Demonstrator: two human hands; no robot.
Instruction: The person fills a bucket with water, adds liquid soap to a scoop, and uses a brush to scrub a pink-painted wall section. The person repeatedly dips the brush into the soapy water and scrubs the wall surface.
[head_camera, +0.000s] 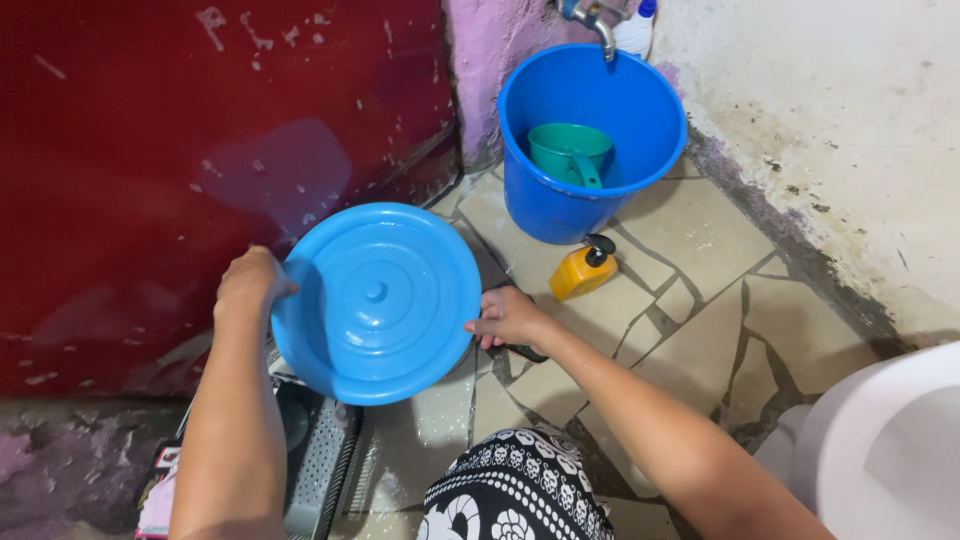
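Cracked stone floor (700, 300); round blue lid (377, 303) in left hand (250, 285) and right hand (508, 317), each grip closed on its rim

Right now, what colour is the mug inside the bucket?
The mug is teal green; the bucket is blue. The head view shows it best.

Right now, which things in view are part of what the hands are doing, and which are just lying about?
In hand:
- round blue lid, gripped at its rim by left hand and right hand

Lying about:
- blue bucket under the tap
- green jug inside it
- yellow pump bottle on the floor
- white basin
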